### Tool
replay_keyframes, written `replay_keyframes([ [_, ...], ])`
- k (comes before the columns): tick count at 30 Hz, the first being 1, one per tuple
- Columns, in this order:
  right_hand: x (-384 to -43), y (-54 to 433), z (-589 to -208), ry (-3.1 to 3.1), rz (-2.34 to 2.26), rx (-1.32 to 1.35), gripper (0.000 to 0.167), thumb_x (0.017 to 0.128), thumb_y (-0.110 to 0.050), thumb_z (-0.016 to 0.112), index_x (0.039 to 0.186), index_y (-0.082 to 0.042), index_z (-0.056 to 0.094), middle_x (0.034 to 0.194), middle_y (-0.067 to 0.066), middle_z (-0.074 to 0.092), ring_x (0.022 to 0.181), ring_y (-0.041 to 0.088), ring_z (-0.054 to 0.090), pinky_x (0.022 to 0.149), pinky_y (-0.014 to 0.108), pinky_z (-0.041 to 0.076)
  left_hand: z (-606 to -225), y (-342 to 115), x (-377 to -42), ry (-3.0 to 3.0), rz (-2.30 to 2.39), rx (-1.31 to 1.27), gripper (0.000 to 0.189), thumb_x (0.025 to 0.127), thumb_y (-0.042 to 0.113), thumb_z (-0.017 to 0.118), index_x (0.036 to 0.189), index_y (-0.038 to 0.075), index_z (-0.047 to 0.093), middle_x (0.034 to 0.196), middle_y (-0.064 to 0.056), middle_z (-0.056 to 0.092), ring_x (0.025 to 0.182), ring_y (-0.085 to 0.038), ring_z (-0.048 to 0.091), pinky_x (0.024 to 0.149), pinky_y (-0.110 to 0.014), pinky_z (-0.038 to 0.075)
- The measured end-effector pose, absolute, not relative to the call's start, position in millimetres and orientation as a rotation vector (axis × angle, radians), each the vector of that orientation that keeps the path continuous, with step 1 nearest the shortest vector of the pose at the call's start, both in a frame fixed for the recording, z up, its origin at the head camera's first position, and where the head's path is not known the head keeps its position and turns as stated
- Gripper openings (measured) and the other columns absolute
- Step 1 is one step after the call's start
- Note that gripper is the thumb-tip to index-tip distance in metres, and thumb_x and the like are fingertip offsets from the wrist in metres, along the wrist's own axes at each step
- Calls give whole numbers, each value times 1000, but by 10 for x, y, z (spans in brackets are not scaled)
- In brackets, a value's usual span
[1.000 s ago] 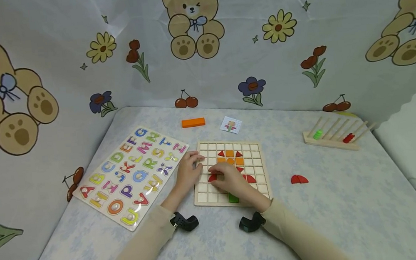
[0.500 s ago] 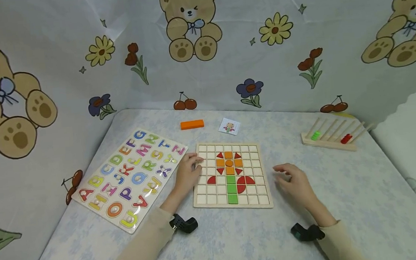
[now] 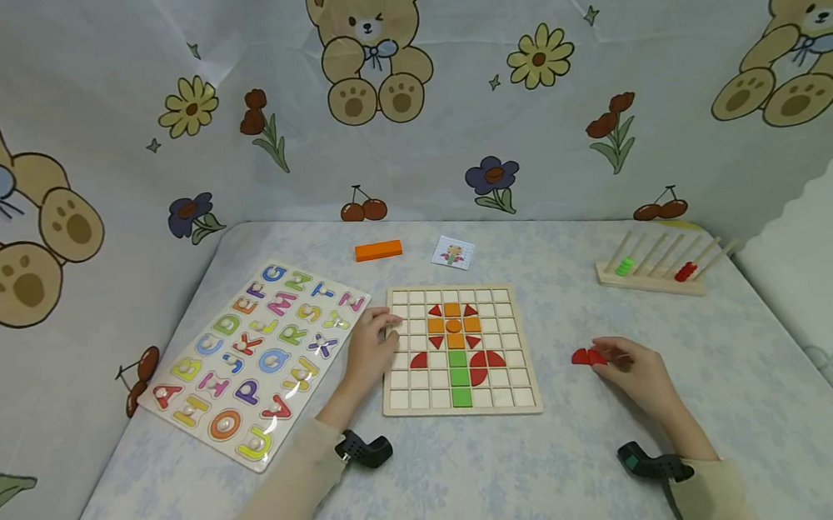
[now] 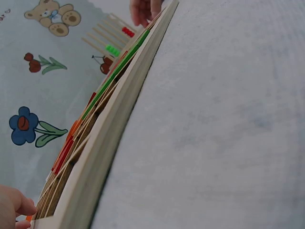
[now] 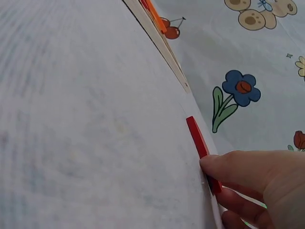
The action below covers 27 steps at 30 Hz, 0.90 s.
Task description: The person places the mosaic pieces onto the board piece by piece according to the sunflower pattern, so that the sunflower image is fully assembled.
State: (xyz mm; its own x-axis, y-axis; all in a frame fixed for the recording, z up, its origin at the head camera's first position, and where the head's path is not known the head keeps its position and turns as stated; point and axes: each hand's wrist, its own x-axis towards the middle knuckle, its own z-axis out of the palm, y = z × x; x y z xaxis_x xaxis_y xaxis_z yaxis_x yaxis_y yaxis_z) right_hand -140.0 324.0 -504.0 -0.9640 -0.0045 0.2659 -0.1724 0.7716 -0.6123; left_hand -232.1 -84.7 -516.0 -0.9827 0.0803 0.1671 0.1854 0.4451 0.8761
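A wooden grid board [image 3: 407, 398] lies mid-table in the head view. Orange squares [image 3: 451, 308], red triangles, red quarter-circle pieces [image 3: 419, 361] and a column of green squares [image 3: 460, 377] sit in its cells. My left hand [image 3: 368, 350] rests at the board's left edge, fingers loosely bent; the left wrist view catches only its fingertips [image 4: 24, 205]. Right of the board, my right hand [image 3: 640, 376] pinches a red quarter-circle piece [image 3: 596, 356] between thumb and fingers, at the tabletop. Another red quarter-circle piece [image 3: 580, 356] lies directly left of it.
An alphabet puzzle board [image 3: 160, 373] lies left of the grid board. Behind stand an orange block [image 3: 378, 251] and a small pattern card [image 3: 453, 252]. A wooden peg rack [image 3: 652, 281] with green and red beads is at the back right.
My right hand has left the grid board, moved right and taken hold of a red quarter-circle piece. My left hand stays at the board's left edge.
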Motion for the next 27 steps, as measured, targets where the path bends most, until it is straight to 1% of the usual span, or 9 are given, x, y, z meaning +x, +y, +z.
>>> replay_keyframes([
  [5,-1428,3130,-4945,-2600,1018,61,35,82,2,75,115,5,67,101,19,70,84,-5,53,70,1,43,-5155,-848,-2319,-2582,-1573,-242,23,89,3,60,109,3,72,135,-14,56,128,-31,53,111,-43,44],
  [7,-1457,3012,-4874,-2551,1061,52,33,82,2,75,114,6,67,102,21,69,83,-6,53,71,0,43,-5151,-847,-2315,-2583,-1566,-244,23,89,3,60,109,4,73,135,-14,56,129,-31,53,111,-43,44],
  [9,-1509,2836,-4819,-2510,1089,110,31,81,4,75,112,7,68,102,22,69,81,-2,56,68,3,45,-5150,-847,-2312,-2576,-1562,-251,23,89,3,60,108,3,73,134,-15,56,128,-32,53,110,-44,44],
  [11,-1568,2594,-4777,-2483,1136,208,29,80,7,75,108,9,68,100,23,70,80,4,60,68,10,49,-5144,-850,-2307,-2574,-1565,-249,23,89,3,61,108,4,73,134,-15,56,129,-32,53,111,-44,44],
  [13,-1618,2328,-4769,-2486,1183,319,29,79,7,75,107,8,69,98,21,70,78,13,62,68,17,52,-5147,-854,-2304,-2571,-1566,-252,23,89,2,61,108,3,73,134,-15,56,128,-32,53,110,-44,44],
  [15,-1662,2057,-4776,-2516,1242,408,28,79,6,76,107,7,69,97,18,71,77,18,62,68,22,53,-5148,-854,-2301,-2572,-1572,-249,23,88,2,61,108,3,73,134,-15,56,129,-32,53,111,-44,43],
  [20,-1752,1491,-4803,-2670,1359,520,27,83,0,74,110,2,69,95,14,67,76,17,55,66,24,49,-5147,-853,-2307,-2566,-1574,-261,23,88,3,61,108,3,73,134,-16,56,129,-33,52,113,-44,42],
  [24,-1818,1217,-4834,-2740,1394,559,30,83,1,74,113,2,69,100,14,68,82,20,60,72,26,52,-5137,-860,-2307,-2567,-1572,-262,23,89,2,61,109,2,72,134,-16,56,129,-32,52,113,-44,41],
  [27,-1843,1117,-4846,-2747,1394,592,31,83,3,74,114,3,69,104,15,69,86,23,63,76,28,54,-5132,-858,-2306,-2572,-1558,-260,23,88,2,62,109,2,72,133,-16,57,129,-32,52,114,-44,40],
])
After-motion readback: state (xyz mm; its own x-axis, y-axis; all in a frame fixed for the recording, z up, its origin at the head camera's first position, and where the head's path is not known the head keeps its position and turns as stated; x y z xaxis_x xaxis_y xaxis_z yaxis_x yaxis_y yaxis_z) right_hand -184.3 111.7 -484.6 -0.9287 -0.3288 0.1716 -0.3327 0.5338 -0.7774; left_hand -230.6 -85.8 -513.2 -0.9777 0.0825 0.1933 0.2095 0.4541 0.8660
